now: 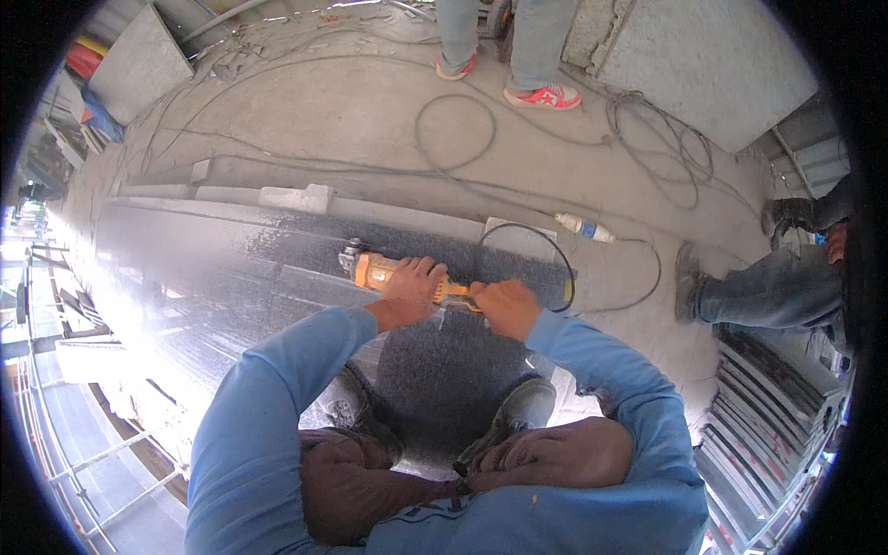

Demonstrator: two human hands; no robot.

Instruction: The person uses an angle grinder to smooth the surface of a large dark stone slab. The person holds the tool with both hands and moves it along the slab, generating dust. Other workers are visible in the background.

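A yellow angle grinder [375, 271] lies level across the dark stone slab [231, 277] in front of me. My left hand [413, 289] is wrapped over the grinder's body, just behind its metal head [351, 255]. Around the rear handle, my right hand [507, 307] is closed. The grinder's head sits at the left end, close to the slab's surface; whether its disc touches the stone I cannot tell. Pale dust and streaks cover the slab around it. From the handle end a black cord [527, 228] loops to the right.
A blue-and-white plug connector [583, 228] lies on the dusty floor beyond the slab. Cables [652, 153] coil across the ground. One person's shoes [544, 96] stand at the far side, another person's leg [768, 298] at right. Stacked slabs [763, 416] lean at lower right.
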